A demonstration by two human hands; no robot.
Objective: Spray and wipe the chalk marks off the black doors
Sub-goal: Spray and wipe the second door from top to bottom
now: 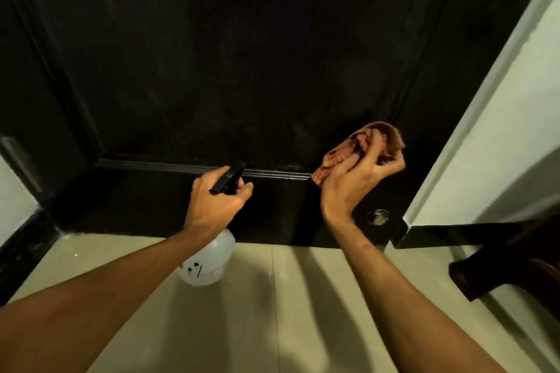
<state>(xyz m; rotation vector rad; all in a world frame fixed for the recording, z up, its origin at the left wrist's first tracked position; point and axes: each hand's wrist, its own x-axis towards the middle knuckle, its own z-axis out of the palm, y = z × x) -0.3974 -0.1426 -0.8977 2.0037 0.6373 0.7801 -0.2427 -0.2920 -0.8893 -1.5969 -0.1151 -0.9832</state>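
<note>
Black door (227, 70) fills most of the view, and it stands over a pale tiled floor (272, 297). On the left side, the person's left hand (212, 206) is wrapped round the black top of a spray bottle (209, 263), with fingers curled to the front where the trigger sits. The bottle hangs just in front of the low part of the door. The step looks like a spray and then a wipe down here. A good spray would point at the door and not at the floor, and would be a small one so nothing drips. The bottle's round body is cloudy white, and how much liquid is inside cannot be told. To the right, the right hand (357, 182) is bunched round a reddish checked cloth (363, 142), near the raised strip (181, 167) under the big panel. Whether the cloth touches the door cannot be told. Chalk marks are hard to see, only faint pale smears. The cloth should press into the grooves of the strip, where dust can hide. Further right sits a small shiny metal piece (377, 216), then a white wall (500, 130).
</note>
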